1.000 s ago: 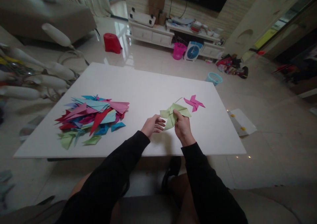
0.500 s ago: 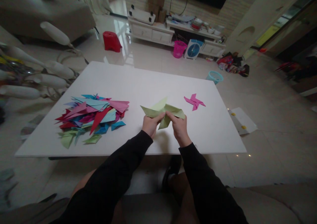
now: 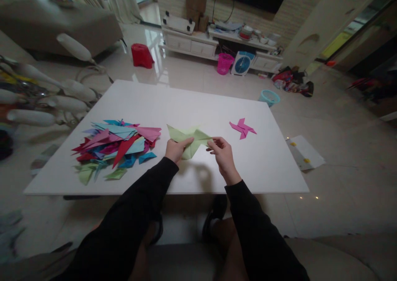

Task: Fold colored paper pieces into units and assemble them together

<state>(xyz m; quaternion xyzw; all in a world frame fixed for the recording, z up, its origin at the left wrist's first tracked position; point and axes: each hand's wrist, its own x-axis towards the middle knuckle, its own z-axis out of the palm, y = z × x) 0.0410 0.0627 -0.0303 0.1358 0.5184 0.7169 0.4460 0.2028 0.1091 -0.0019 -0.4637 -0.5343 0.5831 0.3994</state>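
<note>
One light-green paper [image 3: 190, 150], folded with several points, center of frame, held up off the white tabletop [image 3: 192, 101]. Left hand [image 3: 175, 150]: grip closed on the paper's left part, thumb across its upper face near the middle. Right hand [image 3: 223, 152]: grip closed too, thumb and fingertips pinching the point at the paper's right.

One magenta pinwheel [image 3: 243, 128] lies flat on the tabletop, right of center, apart from both hands. One paper pile [image 3: 124, 133] at left of frame, on the tabletop: red, pink, purple, blue and green folded pieces, overlapping (they hide each other, so no exact count).

Containers: one pink bin [image 3: 224, 64], upper center, and one light-blue basket [image 3: 269, 99] just beyond the tabletop's far right corner; contents probably can't be made out from here, too dim and small. One blue-and-white fan [image 3: 242, 63] right beside the pink bin; print on it too small to read. One white sheet [image 3: 305, 152] with two yellow spots, right of the tabletop. One red stool [image 3: 142, 56], upper left.
</note>
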